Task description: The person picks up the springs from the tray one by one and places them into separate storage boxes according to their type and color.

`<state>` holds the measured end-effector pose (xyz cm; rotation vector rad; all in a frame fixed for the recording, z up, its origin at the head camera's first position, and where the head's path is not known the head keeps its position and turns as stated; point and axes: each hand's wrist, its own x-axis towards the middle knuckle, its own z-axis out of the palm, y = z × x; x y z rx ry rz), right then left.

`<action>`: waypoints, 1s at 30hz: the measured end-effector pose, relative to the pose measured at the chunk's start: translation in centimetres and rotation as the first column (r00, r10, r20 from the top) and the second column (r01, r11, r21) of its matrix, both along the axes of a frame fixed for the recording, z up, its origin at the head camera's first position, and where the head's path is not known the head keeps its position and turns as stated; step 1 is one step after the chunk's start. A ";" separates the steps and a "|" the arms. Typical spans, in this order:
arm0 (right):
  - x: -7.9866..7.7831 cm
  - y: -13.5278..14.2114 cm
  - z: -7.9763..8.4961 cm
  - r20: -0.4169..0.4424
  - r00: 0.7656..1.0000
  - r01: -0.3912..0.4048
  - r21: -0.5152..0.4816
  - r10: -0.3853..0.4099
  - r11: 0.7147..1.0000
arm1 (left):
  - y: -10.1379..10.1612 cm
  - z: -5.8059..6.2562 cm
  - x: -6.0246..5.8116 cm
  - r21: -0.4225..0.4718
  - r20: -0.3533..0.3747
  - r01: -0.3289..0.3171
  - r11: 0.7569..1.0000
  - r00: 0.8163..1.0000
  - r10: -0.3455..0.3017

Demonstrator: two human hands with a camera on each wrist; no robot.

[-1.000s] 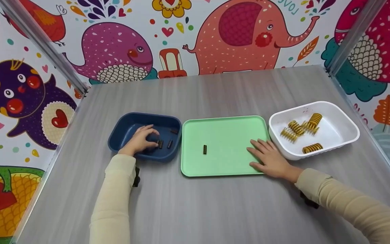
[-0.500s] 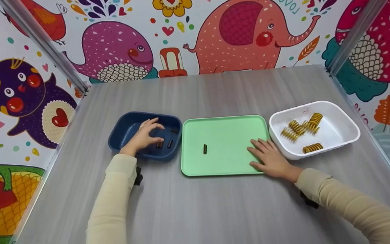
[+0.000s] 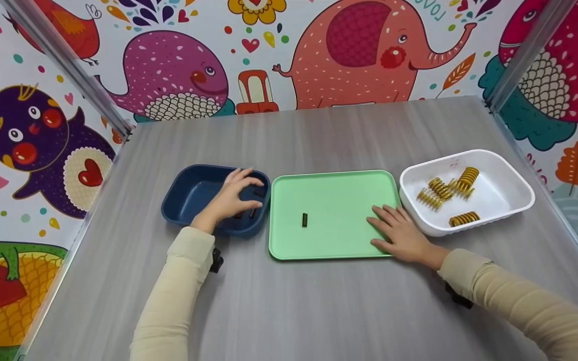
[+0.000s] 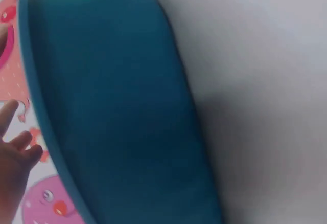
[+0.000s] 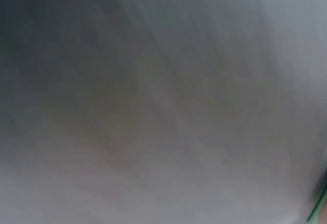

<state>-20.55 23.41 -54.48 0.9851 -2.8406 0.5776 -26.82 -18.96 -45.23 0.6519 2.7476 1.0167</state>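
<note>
My left hand hovers over the right half of a dark blue plastic bin, thumb and fingers apart with nothing between them. Below and beside its fingertips lie a few small dark springs, one dark spring near the bin's right wall and another by the thumb. In the left wrist view the fingers show past the bin's rim. My right hand rests flat, fingers spread, on the right edge of a light green tray. A single dark spring stands out on the tray's left half.
Against the tray's right side is a white bin with several larger gold springs, one gold spring apart near its front wall. All three containers sit side by side on a grey wood-grain table. Cartoon-printed walls enclose the back and sides.
My left hand has shifted right inside the blue bin, from the near-middle springs toward the right wall, its fingers still apart. The right hand has stayed put on the tray.
</note>
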 end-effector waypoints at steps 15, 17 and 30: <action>-0.1 0.1 -0.1 0.004 1.000 -0.005 0.006 0.005 1.000 | 6.3 0.1 1.3 0.019 -0.039 0.193 0.981 0.981 -0.192; -0.1 0.1 -0.1 0.004 1.000 -0.005 0.002 0.005 1.000 | 6.6 -0.4 1.3 0.012 -0.034 0.199 0.980 0.980 -0.198; -0.1 0.1 -0.2 -0.005 1.000 -0.008 -0.010 0.008 1.000 | 8.4 -2.6 2.1 -0.040 -0.036 0.211 0.977 0.977 -0.212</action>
